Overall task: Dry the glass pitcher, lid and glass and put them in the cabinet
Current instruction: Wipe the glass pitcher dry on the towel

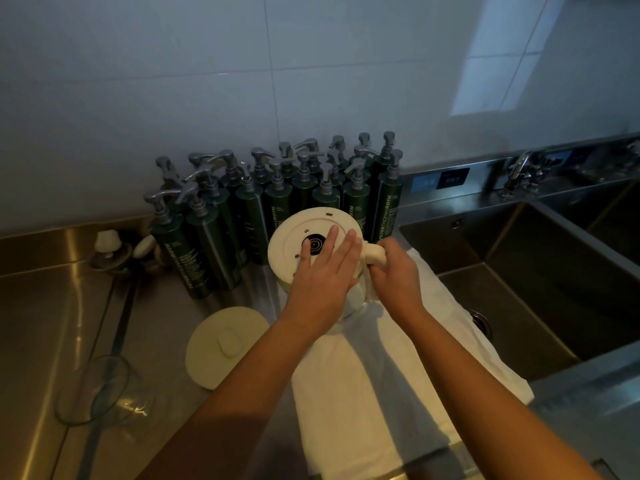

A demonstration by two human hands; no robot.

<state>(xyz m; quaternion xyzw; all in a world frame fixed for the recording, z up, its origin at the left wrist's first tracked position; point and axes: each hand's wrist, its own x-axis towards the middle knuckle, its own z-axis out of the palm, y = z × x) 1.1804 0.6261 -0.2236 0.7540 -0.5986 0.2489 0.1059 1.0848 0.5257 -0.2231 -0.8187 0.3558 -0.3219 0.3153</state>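
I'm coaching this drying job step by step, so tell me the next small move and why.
Probably lift the pitcher off the towel and wrap the towel round its wall: it stands base up, the left hand flat on the base, the right hand gripping the handle, towel only underneath. Lid and glass lie alongside.

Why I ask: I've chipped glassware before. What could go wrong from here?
1. The glass pitcher is upside down on the white towel beside the sink, and the left hand only rests flat on its base. It may tip if the towel slides.
2. Turning it by the handle in the right hand could knock the pump bottles just behind.
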